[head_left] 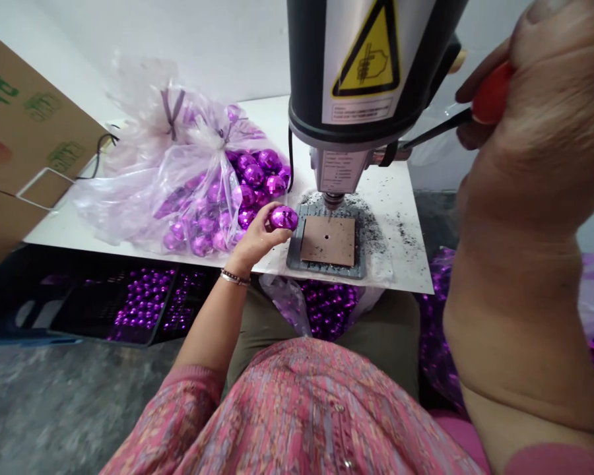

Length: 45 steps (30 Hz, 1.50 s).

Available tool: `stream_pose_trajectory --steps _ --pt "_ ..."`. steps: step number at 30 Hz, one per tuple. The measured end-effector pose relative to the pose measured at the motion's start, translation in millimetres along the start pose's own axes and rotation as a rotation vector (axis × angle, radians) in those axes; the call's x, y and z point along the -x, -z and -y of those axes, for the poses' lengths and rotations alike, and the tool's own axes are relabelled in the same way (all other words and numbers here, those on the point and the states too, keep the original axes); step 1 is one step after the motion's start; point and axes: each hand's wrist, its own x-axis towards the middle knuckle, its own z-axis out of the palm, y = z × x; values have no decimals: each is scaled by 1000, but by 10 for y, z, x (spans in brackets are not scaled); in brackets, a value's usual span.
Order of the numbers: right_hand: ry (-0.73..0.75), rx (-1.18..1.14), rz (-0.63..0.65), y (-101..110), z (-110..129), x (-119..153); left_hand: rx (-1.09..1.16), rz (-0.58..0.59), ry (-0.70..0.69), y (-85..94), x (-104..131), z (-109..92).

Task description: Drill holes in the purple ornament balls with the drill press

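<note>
My left hand (pixel 259 238) pinches a shiny purple ball (pixel 283 218) with a faceted, mirror-like surface, just left of the drill press base (pixel 293 254). On that base lies a square brown board (pixel 328 241) with a small dark hole in its middle. Above it hangs the drill press head (pixel 307 72), its chuck (pixel 333 200) pointing down over the board and apart from it. My right hand (pixel 549 99), close to the camera, is wrapped round the red knob (pixel 492 94) of the drill press lever (pixel 438 127).
Clear plastic bags (pixel 178 171) of purple balls (pixel 253 174) cover the left of the white table (pixel 403 267). Dark shavings (pixel 371 227) surround the base. A cardboard box (pixel 24 145) stands at left. More balls fill black crates (pixel 146 307) below and a bag (pixel 327 307) at my lap.
</note>
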Motion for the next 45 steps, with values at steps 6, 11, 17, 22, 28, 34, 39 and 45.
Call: stream_pose_trajectory --steps 6,11,17,22,28,34,39,45 --pt "94 13 39 1 23 7 301 101 28 -115 123 26" --pt "92 -30 31 -11 34 -2 416 259 78 -162 139 55" --pt "34 -35 5 -13 113 -16 305 296 58 -183 84 -26" --pt "-2 36 96 59 138 8 30 217 -23 -258 -31 -89" --pt "9 82 87 78 122 29 -174 185 1 -371 -65 -219" --pt "-5 144 89 86 168 53 -329 192 -29 -437 -73 -379" --pt "-16 112 90 78 169 63 -403 182 -124 -505 -133 -393" --pt "-96 92 129 102 201 37 -379 237 -190 -595 -234 -346"
